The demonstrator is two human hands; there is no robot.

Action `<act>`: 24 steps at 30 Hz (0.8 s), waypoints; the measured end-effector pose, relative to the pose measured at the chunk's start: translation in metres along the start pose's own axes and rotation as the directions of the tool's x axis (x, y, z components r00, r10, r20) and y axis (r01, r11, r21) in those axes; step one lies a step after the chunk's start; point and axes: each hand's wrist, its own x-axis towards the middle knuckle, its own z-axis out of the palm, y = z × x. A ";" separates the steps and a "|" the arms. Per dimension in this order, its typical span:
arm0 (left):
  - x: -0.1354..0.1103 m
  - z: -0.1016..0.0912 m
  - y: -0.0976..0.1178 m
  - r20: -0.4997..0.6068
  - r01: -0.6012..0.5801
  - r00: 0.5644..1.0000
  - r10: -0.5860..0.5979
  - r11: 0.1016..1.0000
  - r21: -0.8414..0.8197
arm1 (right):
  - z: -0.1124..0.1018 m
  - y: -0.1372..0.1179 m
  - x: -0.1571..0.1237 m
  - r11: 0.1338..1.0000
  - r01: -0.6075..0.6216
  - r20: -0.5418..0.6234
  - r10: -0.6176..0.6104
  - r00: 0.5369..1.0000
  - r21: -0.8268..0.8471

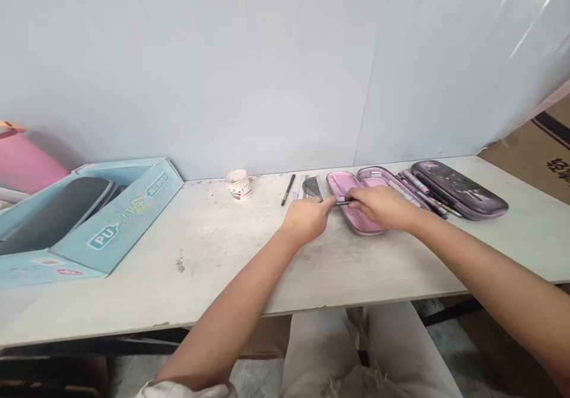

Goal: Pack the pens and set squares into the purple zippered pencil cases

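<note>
Between my two hands is a thin dark pen (342, 203), held level over an open pink pencil case (366, 223). My left hand (308, 217) is closed on its left end. The fingers of my right hand (382, 207) pinch the other end. Several pens or markers lie in the far half of the open case, partly hidden by my right hand. Just beyond my left hand are a dark protractor (312, 186) and clear rulers, with a black pen (288, 189) lying beside them.
A closed black pencil case (461, 189) lies at right, with loose pens and pencils (423, 190) along its left side. A paper cup (237, 184) stands near the wall. At left, a light-blue box (129, 214) holds a dark case (62, 211). A cardboard box (534, 148) is at far right.
</note>
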 end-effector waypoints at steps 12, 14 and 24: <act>0.046 0.024 0.033 0.048 0.183 0.940 -0.339 0.380 -0.907 | 0.041 0.056 -0.005 0.953 -0.045 -0.479 0.190 0.857 0.298; 0.051 0.032 0.037 0.059 0.165 0.933 -0.355 0.276 -0.947 | 0.049 0.054 0.000 0.959 0.002 -0.501 0.147 0.853 0.285; 0.038 0.034 0.034 0.032 0.168 0.950 -0.312 0.418 -0.893 | 0.068 0.062 -0.006 0.956 -0.035 -0.437 0.166 0.884 0.292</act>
